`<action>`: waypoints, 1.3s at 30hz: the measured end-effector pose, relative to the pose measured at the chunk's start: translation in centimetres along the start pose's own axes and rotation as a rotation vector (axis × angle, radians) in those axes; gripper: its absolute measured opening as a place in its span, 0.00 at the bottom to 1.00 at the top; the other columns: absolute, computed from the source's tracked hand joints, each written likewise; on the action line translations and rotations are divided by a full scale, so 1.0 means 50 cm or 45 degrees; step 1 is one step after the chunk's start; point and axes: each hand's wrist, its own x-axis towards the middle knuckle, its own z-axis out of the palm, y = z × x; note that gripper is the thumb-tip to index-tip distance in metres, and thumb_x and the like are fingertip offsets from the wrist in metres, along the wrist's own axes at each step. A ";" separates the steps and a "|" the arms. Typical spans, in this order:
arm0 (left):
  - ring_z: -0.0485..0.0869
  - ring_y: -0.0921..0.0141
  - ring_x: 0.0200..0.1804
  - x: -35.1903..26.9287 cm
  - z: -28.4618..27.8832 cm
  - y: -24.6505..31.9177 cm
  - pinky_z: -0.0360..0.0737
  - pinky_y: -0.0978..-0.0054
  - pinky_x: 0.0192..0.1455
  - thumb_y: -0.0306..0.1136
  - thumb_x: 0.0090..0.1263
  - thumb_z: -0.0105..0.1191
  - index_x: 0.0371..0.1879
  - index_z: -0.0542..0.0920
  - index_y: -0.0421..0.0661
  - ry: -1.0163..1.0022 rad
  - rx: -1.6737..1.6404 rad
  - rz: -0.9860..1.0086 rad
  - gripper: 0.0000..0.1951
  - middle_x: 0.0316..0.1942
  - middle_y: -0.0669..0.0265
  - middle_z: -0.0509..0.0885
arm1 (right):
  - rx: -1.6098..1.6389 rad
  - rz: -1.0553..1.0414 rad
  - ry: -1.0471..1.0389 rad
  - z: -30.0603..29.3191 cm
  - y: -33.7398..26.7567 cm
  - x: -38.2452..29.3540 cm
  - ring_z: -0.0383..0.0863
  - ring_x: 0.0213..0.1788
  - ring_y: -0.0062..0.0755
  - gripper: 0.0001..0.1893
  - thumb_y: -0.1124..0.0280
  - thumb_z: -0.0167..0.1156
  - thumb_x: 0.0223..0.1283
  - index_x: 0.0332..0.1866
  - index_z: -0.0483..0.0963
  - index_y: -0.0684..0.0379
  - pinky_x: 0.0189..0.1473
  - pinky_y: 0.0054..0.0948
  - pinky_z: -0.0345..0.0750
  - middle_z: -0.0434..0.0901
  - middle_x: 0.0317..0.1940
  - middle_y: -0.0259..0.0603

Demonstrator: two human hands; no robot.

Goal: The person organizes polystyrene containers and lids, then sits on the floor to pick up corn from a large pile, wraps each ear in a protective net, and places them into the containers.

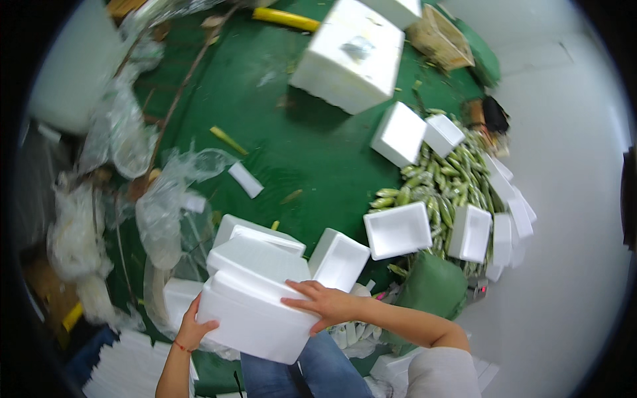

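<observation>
A white foam box [256, 318] is held above my lap, tilted, with its smooth side facing me. My left hand [193, 326] grips its left end, the thumb lying on the near face. Over the upper right edge my right hand [323, 304] spreads its fingers, with the thumb at the right end. Right behind it is a second white foam piece [264, 261]; whether it is in the grip or only behind cannot be told. Farther back stands another white foam box [226, 229], partly hidden. An open foam box [343, 256] lies to the right of these.
Film-wrapped green vegetables [448, 184] are heaped at the right, with an open foam box [398, 231] and others around them. A green sack [430, 288] sits by my right arm. A large foam box [348, 54] stands on the green floor [298, 149]. Clear plastic bags [164, 219] lie left.
</observation>
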 end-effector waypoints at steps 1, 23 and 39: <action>0.71 0.68 0.60 -0.012 0.017 0.015 0.69 0.71 0.63 0.23 0.48 0.66 0.68 0.59 0.39 -0.032 -0.027 -0.006 0.44 0.60 0.62 0.71 | 0.028 -0.026 0.002 -0.002 -0.004 -0.031 0.56 0.66 0.61 0.55 0.60 0.74 0.37 0.73 0.48 0.42 0.62 0.46 0.70 0.41 0.73 0.56; 0.72 0.67 0.59 -0.068 0.511 0.301 0.69 0.69 0.62 0.31 0.51 0.68 0.69 0.55 0.40 -0.706 0.820 0.108 0.46 0.60 0.59 0.71 | -0.220 0.619 1.145 0.034 -0.183 -0.672 0.63 0.60 0.62 0.45 0.79 0.59 0.37 0.69 0.57 0.46 0.50 0.45 0.78 0.53 0.68 0.56; 0.70 0.66 0.59 0.002 0.384 0.307 0.68 0.68 0.61 0.36 0.60 0.62 0.69 0.55 0.47 -0.260 0.823 0.261 0.40 0.60 0.61 0.69 | 0.085 1.604 1.650 0.395 -0.230 -0.753 0.65 0.58 0.60 0.46 0.75 0.64 0.35 0.70 0.56 0.52 0.61 0.47 0.66 0.62 0.60 0.60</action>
